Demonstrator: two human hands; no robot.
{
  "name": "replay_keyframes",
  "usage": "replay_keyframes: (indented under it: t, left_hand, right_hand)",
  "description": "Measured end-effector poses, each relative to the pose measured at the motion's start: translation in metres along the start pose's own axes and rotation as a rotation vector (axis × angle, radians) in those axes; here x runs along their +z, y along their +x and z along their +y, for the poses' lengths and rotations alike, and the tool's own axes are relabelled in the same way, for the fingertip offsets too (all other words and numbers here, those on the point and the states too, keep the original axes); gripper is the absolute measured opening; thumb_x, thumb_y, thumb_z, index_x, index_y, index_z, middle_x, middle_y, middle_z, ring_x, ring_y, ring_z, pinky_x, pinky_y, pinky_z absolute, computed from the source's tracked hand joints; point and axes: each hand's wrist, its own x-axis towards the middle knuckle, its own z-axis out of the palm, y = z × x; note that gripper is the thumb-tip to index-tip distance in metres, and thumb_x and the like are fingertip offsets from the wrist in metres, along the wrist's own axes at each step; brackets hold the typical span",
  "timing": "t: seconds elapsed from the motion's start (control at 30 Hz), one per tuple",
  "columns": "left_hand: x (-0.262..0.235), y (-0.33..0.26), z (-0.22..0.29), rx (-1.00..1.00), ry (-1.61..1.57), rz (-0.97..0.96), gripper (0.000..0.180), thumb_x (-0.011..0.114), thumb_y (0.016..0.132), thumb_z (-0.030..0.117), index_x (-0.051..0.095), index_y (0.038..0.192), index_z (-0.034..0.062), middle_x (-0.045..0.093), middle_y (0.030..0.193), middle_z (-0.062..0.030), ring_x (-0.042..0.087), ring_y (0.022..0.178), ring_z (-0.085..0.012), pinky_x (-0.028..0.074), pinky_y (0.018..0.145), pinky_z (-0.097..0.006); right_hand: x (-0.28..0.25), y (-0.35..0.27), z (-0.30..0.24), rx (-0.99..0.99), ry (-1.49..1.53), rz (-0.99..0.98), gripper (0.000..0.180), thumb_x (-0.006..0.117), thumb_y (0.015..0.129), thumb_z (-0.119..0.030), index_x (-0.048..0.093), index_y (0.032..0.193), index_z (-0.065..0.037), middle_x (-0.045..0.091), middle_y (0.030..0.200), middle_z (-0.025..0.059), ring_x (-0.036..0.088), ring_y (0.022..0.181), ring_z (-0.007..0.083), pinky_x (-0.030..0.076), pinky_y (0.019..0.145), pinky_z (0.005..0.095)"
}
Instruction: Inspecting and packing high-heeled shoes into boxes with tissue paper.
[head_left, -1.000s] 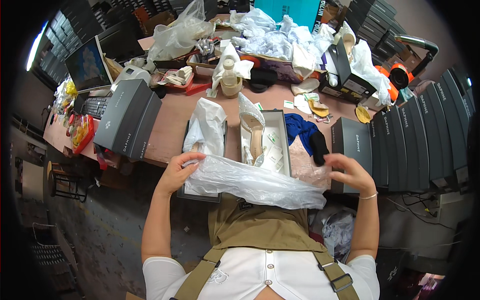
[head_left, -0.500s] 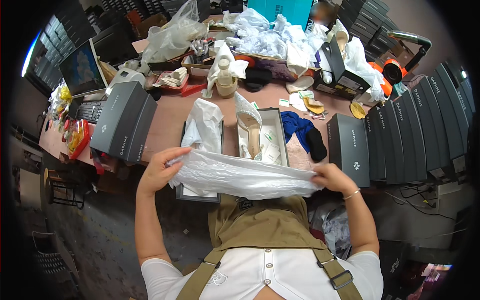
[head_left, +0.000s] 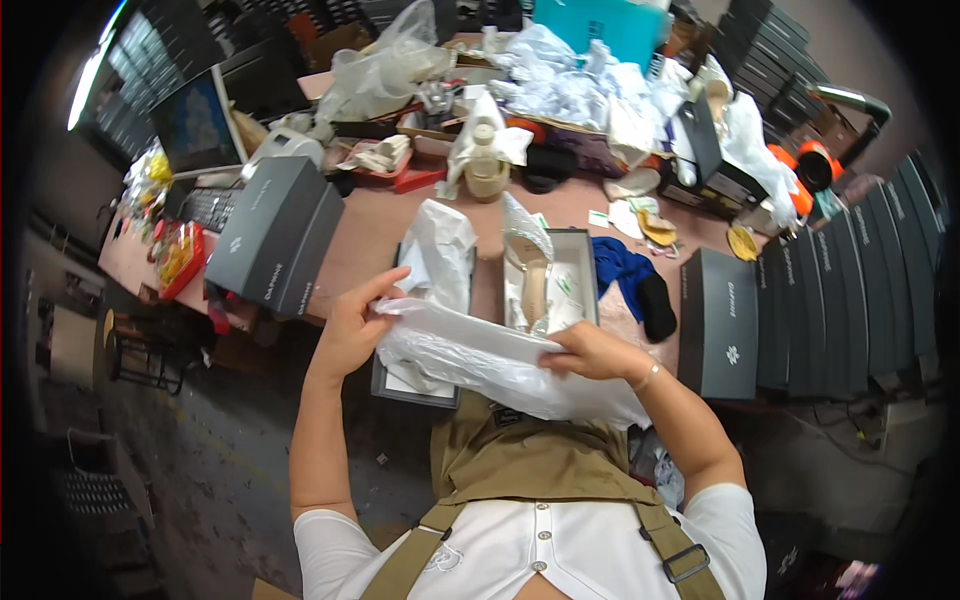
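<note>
A long sheet of white tissue paper [head_left: 478, 352] hangs folded in front of me over the table's near edge. My left hand [head_left: 352, 328] pinches its left end, with the index finger sticking out. My right hand [head_left: 597, 354] is closed on its upper edge near the middle, and the right end droops loose. Just beyond, an open shoe box [head_left: 577, 250] holds a glittery silver pointed shoe [head_left: 524, 240] and small cards. Left of it lies a dark box part [head_left: 415, 390], with crumpled white paper [head_left: 440, 240] in it, partly covered by the sheet.
Closed grey shoe boxes [head_left: 275, 225] stand at left; a row of dark boxes [head_left: 800, 300] lines the right. A blue cloth [head_left: 617, 264] lies beside the open box. Behind are a bottle [head_left: 484, 150], a heap of white paper [head_left: 570, 85] and a tape dispenser-like orange object [head_left: 818, 165].
My right hand has moved left along the sheet toward my left hand, so the stretched paper now sags and its right end hangs free. The whole view has shifted slightly.
</note>
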Motion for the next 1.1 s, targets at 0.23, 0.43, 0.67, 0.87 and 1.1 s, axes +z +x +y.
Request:
replay_keyframes:
  t: [0.23,0.43,0.67,0.87,1.1]
  left_hand:
    - [0.055,-0.015,-0.058,0.016,-1.161,0.233,0.117,0.082,0.062,0.054,0.015,0.15,0.0173,0.044,0.125,-0.0036,0.043,0.117,-0.0219,0.04,0.096,-0.052]
    - [0.134,0.003,-0.057,-0.303,-1.302,0.508,0.05,0.067,0.082,0.003,0.045,0.128,0.0054,0.056,0.12,-0.0082,0.054,0.11,-0.022,0.044,0.097,-0.04]
    - [0.065,-0.01,-0.09,-0.017,-1.134,0.801,0.017,0.065,0.089,0.016,0.061,0.104,0.0078,0.061,0.091,-0.0007,0.054,0.072,-0.0093,0.047,0.07,-0.028]
    - [0.08,-0.015,-0.077,0.005,-1.1,0.708,0.014,0.059,0.093,0.017,0.061,0.102,0.0053,0.061,0.088,-0.0013,0.053,0.066,-0.0077,0.047,0.069,-0.026]
    - [0.082,-0.006,-0.084,-0.114,-0.919,0.346,0.031,0.055,0.089,0.002,0.055,0.118,-0.0079,0.061,0.108,-0.014,0.062,0.1,-0.023,0.049,0.093,-0.034]
  right_hand:
    - [0.0,-0.025,-0.018,0.082,0.09,0.168,0.019,0.062,0.09,-0.015,0.064,0.093,0.003,0.065,0.069,0.0135,0.063,0.06,0.0173,0.049,0.059,0.0311]
    - [0.005,-0.035,-0.023,0.072,0.046,0.175,0.02,0.062,0.088,-0.018,0.064,0.092,0.002,0.062,0.068,0.0188,0.063,0.061,0.0286,0.048,0.061,0.0366]
    - [-0.003,-0.028,0.008,0.152,0.25,0.377,0.023,0.061,0.089,-0.02,0.064,0.093,0.002,0.062,0.066,0.0049,0.061,0.065,0.0141,0.048,0.063,0.0303]
    - [0.026,0.069,0.101,0.061,0.286,0.594,0.024,0.059,0.087,-0.016,0.066,0.099,0.003,0.065,0.074,0.0078,0.06,0.071,0.0143,0.047,0.066,0.0301]
    - [-0.016,0.024,0.006,0.131,0.525,0.486,0.023,0.062,0.089,-0.016,0.067,0.102,0.003,0.065,0.085,-0.0015,0.055,0.076,0.0056,0.047,0.069,0.0243]
